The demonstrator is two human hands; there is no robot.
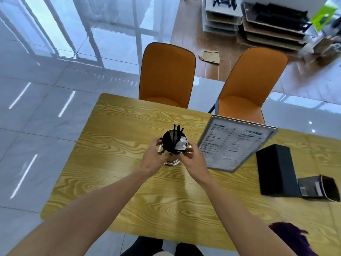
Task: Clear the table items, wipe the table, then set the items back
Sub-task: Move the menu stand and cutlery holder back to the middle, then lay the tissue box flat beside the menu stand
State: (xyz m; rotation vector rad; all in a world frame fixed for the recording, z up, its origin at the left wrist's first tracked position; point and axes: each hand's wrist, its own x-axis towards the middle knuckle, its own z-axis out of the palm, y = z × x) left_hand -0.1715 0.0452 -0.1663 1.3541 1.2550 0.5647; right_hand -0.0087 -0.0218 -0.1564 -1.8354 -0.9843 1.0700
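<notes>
A glass holder (172,160) with black straws and white packets stands near the middle of the wooden table (114,174). My left hand (154,157) grips its left side and my right hand (193,159) grips its right side. To the right of it a framed menu stand (236,145) leans upright. Further right stand a black box (276,170) and a dark tissue holder (319,187) lying beside it. A purple cloth (291,237) lies at the table's near right edge.
Two orange chairs (166,74) (252,80) stand at the far side of the table. Stacked cardboard trays (273,23) sit on the floor at the back right. Glossy tiled floor (36,126) lies to the left. My dark shoes (147,246) show below the near edge.
</notes>
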